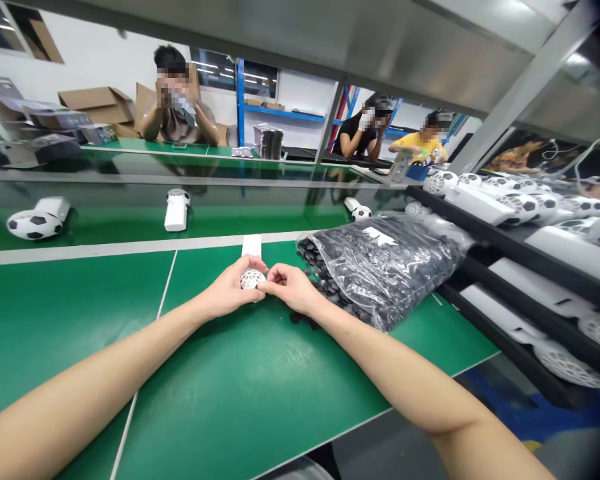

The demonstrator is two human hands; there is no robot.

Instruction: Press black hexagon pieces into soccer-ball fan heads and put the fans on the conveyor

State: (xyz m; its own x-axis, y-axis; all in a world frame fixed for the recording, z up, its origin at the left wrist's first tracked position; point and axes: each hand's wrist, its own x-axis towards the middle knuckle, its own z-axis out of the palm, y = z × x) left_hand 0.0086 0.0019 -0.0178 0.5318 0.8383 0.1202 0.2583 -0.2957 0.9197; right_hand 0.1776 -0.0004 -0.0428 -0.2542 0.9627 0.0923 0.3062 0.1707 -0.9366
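Note:
My left hand [229, 288] is wrapped round a white soccer-ball-shaped device [253, 279] on the green table, its open lattice dome facing up and its rectangular white body pointing away from me. My right hand [293, 288] is closed in a pinch at the dome's right edge. Whatever lies between those fingertips is too small and hidden to make out. Just right of that hand, small black pieces [325, 280] spill from the mouth of a clear plastic bag [390, 260] full of them.
Beyond a pale strip, white devices with black-patched balls [35, 223], [176, 208], [359, 209] lie on a green belt [260, 213]. Black rack trays [520, 260] holding more white devices stand at the right. A metal shelf hangs overhead. Several people [180, 107] sit across the line.

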